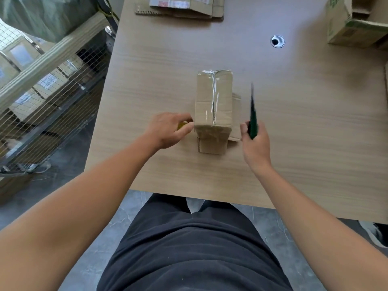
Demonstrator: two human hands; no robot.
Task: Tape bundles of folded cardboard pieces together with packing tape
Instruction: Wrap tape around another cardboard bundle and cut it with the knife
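Table [304, 122], cage [69, 42] holding boxes [49, 82], taped bundle [204, 101], right hand [255, 144] gripping tool [253, 117]

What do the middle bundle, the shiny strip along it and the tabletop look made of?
The bundle looks like matte brown cardboard, creased at the folds. The strip seems to be clear glossy plastic tape: glare, wrinkles. The tabletop shows pale wood grain, probably laminate.

Nothing legible — green print [333, 5] on the box [344, 32] and labels [170, 3] on the flattened cardboard [216, 11] blur.
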